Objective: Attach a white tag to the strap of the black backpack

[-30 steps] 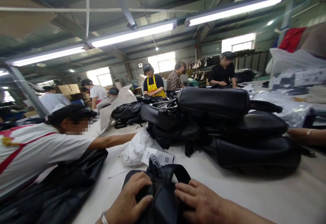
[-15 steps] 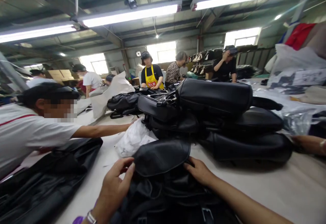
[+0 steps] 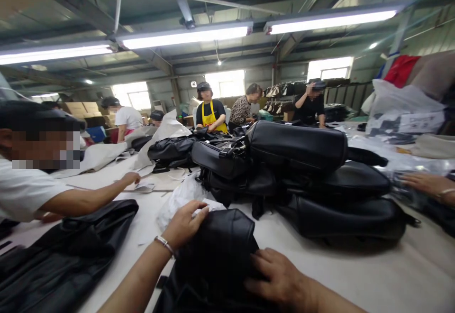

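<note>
In the head view, your black bag (image 3: 220,251) lies lower centre on the counter (image 3: 355,275). Your left hand (image 3: 185,223) has its grip closed over the bag's top edge. Your right hand (image 3: 280,280) lies flat and spread on it. The bag looks soft, floppy and light, so hold it by its edges.

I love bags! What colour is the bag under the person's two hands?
The bag is plain black, with no pattern. The head view shows it best.

Tube-lit workshop (image 3: 185,35), bright windows (image 3: 330,68)
</note>
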`<state>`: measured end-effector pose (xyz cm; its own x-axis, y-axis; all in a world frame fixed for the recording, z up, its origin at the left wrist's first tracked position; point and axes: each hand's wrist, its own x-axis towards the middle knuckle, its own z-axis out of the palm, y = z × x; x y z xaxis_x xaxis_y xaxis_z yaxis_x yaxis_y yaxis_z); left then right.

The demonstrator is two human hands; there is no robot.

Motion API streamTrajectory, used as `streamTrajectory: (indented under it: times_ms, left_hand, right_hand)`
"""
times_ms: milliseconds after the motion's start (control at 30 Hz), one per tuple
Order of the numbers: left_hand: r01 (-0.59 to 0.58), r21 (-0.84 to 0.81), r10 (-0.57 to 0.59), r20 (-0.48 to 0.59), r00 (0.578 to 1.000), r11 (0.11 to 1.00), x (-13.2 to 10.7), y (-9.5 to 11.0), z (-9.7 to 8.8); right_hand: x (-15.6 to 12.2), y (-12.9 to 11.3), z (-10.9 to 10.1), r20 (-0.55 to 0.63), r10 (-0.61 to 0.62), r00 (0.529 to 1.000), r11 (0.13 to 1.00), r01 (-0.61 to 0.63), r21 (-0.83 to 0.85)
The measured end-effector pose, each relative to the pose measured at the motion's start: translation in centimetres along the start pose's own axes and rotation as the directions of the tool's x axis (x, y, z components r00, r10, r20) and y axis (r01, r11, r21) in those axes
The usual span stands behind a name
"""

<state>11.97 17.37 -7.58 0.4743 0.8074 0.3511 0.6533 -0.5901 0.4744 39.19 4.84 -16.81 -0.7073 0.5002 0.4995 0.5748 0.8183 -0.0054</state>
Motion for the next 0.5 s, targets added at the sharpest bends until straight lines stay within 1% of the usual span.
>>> streamTrajectory:
  times_ms: [33,67,133,167,200,267,333,433,500]
  left_hand:
    - [-0.022,-0.016,0.023,0.044,0.999,1.000,0.1,0.1,-0.1]
    - [-0.053,-0.042,0.057,0.104,0.993,0.998,-0.2,0.4,0.0]
    - [-0.114,-0.120,0.141,0.242,0.960,0.986,-2.0,1.2,0.5]
    - [-0.131,-0.164,0.177,0.307,0.935,0.978,-3.2,1.6,0.8]
    - [-0.130,-0.196,0.192,0.347,0.918,0.972,-4.6,2.0,1.2]
    - [-0.096,-0.238,0.185,0.390,0.902,0.967,-7.2,2.3,1.7]
    - [-0.059,-0.265,0.171,0.421,0.891,0.962,-9.2,2.2,2.0]
    - [-0.040,-0.303,0.181,0.455,0.872,0.952,-10.4,1.9,2.0]
    - [-0.015,-0.314,0.162,0.449,0.879,0.949,-10.7,1.8,2.1]
  right_hand:
    - [0.4,-0.3,-0.5,-0.017,-0.061,0.998,0.998,0.060,-0.030]
    - [0.7,-0.5,-0.9,-0.031,-0.094,0.995,0.995,0.093,-0.046]
    - [0.8,-0.6,-1.0,-0.043,-0.086,0.995,0.995,0.084,-0.047]
    - [0.7,-0.5,-0.8,-0.044,-0.065,0.997,0.997,0.063,-0.037]
    - [0.4,-0.4,-0.5,-0.045,-0.042,0.998,0.999,0.041,-0.025]
    - [-0.2,-0.1,0.1,-0.042,-0.003,0.999,1.000,0.003,-0.001]
    - [-0.7,0.0,0.6,-0.043,0.022,0.999,1.000,-0.022,0.020]
    - [-1.0,0.1,1.0,-0.062,0.037,0.997,0.999,-0.035,0.034]
    - [-1.1,0.1,1.2,-0.074,0.038,0.997,0.999,-0.036,0.035]
